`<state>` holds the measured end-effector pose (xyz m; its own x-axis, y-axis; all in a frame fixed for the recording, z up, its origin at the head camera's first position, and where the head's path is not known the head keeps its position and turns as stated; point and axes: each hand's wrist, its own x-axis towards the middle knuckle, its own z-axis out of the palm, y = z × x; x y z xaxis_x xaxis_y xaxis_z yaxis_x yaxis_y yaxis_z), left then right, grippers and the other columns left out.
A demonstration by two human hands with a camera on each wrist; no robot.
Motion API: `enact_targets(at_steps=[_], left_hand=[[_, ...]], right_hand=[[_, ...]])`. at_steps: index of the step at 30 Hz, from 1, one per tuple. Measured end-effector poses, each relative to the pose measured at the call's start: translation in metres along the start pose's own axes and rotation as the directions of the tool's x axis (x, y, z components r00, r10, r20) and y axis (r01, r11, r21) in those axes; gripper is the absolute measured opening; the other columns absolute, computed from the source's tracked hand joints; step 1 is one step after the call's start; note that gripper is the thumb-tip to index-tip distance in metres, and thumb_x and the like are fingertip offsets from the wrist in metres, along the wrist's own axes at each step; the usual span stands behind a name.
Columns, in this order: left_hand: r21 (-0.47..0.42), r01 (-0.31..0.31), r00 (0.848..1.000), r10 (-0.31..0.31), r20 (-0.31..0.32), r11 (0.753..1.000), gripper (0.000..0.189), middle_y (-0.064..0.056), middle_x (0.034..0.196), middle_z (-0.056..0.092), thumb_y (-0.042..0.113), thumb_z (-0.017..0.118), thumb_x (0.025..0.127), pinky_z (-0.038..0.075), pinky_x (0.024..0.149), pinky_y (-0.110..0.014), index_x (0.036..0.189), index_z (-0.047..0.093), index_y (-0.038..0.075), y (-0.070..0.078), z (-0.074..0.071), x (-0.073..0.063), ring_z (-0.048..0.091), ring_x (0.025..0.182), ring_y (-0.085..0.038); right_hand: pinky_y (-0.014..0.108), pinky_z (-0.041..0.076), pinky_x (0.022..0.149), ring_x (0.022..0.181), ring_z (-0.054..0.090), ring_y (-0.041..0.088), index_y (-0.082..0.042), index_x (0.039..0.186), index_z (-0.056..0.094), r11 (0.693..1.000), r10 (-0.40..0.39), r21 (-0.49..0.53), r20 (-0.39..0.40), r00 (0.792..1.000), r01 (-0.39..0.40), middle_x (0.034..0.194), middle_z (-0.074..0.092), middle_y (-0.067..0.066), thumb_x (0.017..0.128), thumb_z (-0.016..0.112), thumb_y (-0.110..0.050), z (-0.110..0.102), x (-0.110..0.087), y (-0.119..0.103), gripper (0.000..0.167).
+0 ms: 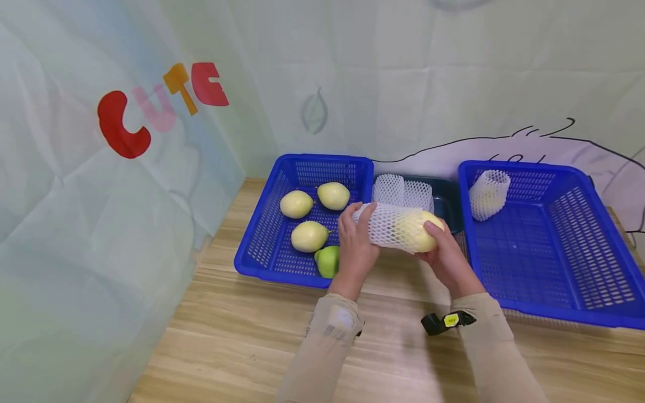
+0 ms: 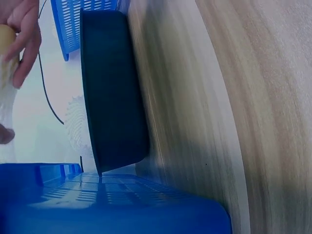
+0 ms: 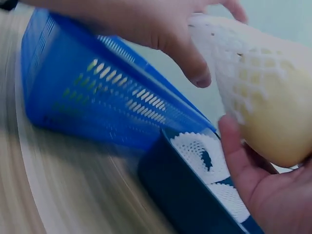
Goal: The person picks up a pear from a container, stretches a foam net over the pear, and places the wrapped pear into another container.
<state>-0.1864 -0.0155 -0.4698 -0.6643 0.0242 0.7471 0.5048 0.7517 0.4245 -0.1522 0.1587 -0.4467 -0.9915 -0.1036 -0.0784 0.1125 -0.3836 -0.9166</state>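
A pale yellow pear [image 1: 427,238] sits partly inside a white foam net sleeve [image 1: 388,225], held above the table between both hands. My left hand [image 1: 356,246] grips the sleeve's left part, thumb and fingers around it. My right hand [image 1: 450,260] holds the pear's bare right end, thumb on top. In the right wrist view the net [image 3: 253,73] covers part of the pear [image 3: 278,122], and its lower end is bare. The left wrist view shows the right hand [image 2: 27,36] at the upper left, but only a fingertip of the left.
The left blue basket [image 1: 254,238] holds several yellow pears [image 1: 309,237] and a green fruit [image 1: 328,261]. A dark green tray [image 1: 448,206] with foam net sleeves [image 1: 389,189] stands between the baskets. In the right blue basket [image 1: 529,252] is a netted pear [image 1: 489,196].
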Motion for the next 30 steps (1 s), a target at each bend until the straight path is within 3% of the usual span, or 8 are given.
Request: enact_targets(at_steps=[4, 9, 12, 15, 20, 22, 25, 30], left_hand=[[-0.078, 0.118, 0.99, -0.123, -0.064, 0.99, 0.086, -0.019, 0.134, 0.033, 0.008, 0.08, 0.063, 0.031, 0.099, -0.047, 0.134, 0.033, 0.01, -0.001, 0.0, 0.002, 0.033, 0.122, -0.035], [-0.176, 0.17, 0.984, -0.178, -0.03, 0.97, 0.064, -0.018, 0.131, 0.039, 0.012, 0.068, 0.079, 0.032, 0.1, -0.043, 0.132, 0.034, 0.0, -0.003, -0.001, 0.001, 0.036, 0.121, -0.032], [-0.33, 0.154, 0.987, -0.135, 0.082, 0.931, 0.05, -0.018, 0.123, 0.048, 0.032, 0.049, 0.094, 0.037, 0.096, -0.039, 0.129, 0.038, -0.003, -0.005, -0.003, 0.0, 0.044, 0.114, -0.03], [-0.526, 0.199, 0.962, -0.062, 0.267, 0.827, 0.075, -0.019, 0.122, 0.051, 0.06, 0.035, 0.091, 0.036, 0.099, -0.035, 0.129, 0.04, -0.004, -0.003, -0.007, 0.002, 0.047, 0.116, -0.026], [-0.644, 0.436, 0.837, -0.02, 0.547, 0.629, 0.076, -0.025, 0.118, 0.054, 0.05, 0.059, 0.083, 0.039, 0.097, -0.028, 0.125, 0.043, -0.011, 0.012, -0.027, 0.008, 0.052, 0.109, -0.026], [-0.635, 0.492, 0.807, -0.038, 0.589, 0.596, 0.062, -0.026, 0.117, 0.054, 0.026, 0.069, 0.084, 0.041, 0.094, -0.027, 0.125, 0.042, -0.012, 0.019, -0.036, 0.011, 0.053, 0.107, -0.027], [-0.626, 0.5, 0.807, -0.059, 0.588, 0.599, 0.058, -0.023, 0.119, 0.054, 0.0, 0.071, 0.077, 0.041, 0.095, -0.028, 0.126, 0.042, -0.01, 0.022, -0.038, 0.013, 0.053, 0.108, -0.025], [-0.596, 0.544, 0.778, -0.089, 0.622, 0.591, 0.054, -0.008, 0.112, 0.06, 0.008, 0.076, 0.074, 0.042, 0.092, -0.025, 0.121, 0.052, -0.002, 0.011, -0.022, 0.006, 0.056, 0.103, -0.012]], right_hand=[[0.03, 0.049, 0.071, 0.086, 0.057, 0.015, -0.021, 0.118, 0.046, 0.944, -0.03, 0.33, 0.056, 0.998, 0.01, 0.103, 0.055, 0.001, 0.1, 0.03, -0.037, -0.006, 0.003, 0.004, 0.029], [0.036, 0.044, 0.075, 0.094, 0.052, 0.028, -0.018, 0.125, 0.046, 0.704, -0.045, 0.709, 0.115, 0.992, -0.05, 0.113, 0.053, 0.009, 0.096, 0.034, -0.047, -0.008, 0.004, 0.007, 0.042], [0.037, 0.041, 0.078, 0.099, 0.048, 0.032, -0.018, 0.13, 0.04, 0.618, -0.041, 0.782, 0.131, 0.991, -0.078, 0.12, 0.049, 0.011, 0.094, 0.038, -0.049, -0.004, 0.004, 0.01, 0.047], [0.034, 0.039, 0.079, 0.099, 0.047, 0.027, -0.019, 0.131, 0.037, 0.679, -0.015, 0.726, 0.156, 0.988, -0.105, 0.12, 0.048, 0.008, 0.094, 0.037, -0.05, 0.004, 0.003, 0.015, 0.049], [0.031, 0.039, 0.08, 0.102, 0.049, 0.016, -0.02, 0.128, 0.04, 0.825, -0.033, 0.551, 0.263, 0.964, -0.122, 0.118, 0.051, 0.001, 0.099, 0.023, -0.045, 0.018, 0.002, 0.027, 0.042], [0.031, 0.04, 0.081, 0.101, 0.051, 0.014, -0.021, 0.125, 0.044, 0.849, -0.036, 0.513, 0.289, 0.957, -0.123, 0.117, 0.054, -0.001, 0.1, 0.022, -0.043, 0.021, 0.003, 0.031, 0.04], [0.03, 0.041, 0.082, 0.099, 0.053, 0.011, -0.024, 0.122, 0.05, 0.882, 0.001, 0.452, 0.285, 0.958, -0.135, 0.114, 0.058, -0.004, 0.099, 0.023, -0.044, 0.023, 0.004, 0.033, 0.04], [0.025, 0.042, 0.08, 0.089, 0.052, 0.008, -0.021, 0.113, 0.054, 0.915, 0.109, 0.362, 0.2, 0.974, -0.177, 0.105, 0.057, -0.004, 0.096, 0.026, -0.053, 0.021, 0.004, 0.026, 0.046]])
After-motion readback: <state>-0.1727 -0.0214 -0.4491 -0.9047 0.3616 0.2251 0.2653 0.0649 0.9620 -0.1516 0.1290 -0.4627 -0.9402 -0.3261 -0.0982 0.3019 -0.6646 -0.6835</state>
